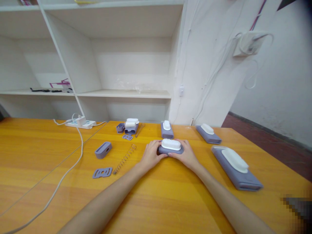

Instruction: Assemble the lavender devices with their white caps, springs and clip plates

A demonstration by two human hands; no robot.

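Observation:
A purple-grey plastic case [172, 151] with a white oval bristled piece [171, 144] on top sits on the table between my hands. My left hand [154, 155] wraps its left end, and my right hand [186, 156] grips the right end, both thumbs at the near side. Left of them lie a coiled metal spring [124, 159], a flat slotted purple plate [102, 173] and a hollow purple oval housing [103, 150].
Similar cases stand behind my hands [167, 132], at the back right [208, 134] and near right [237, 169]. More parts [131, 126] and a smaller spring [140, 130] are at the back. A white cable [81, 146] runs left from a power strip [81, 123].

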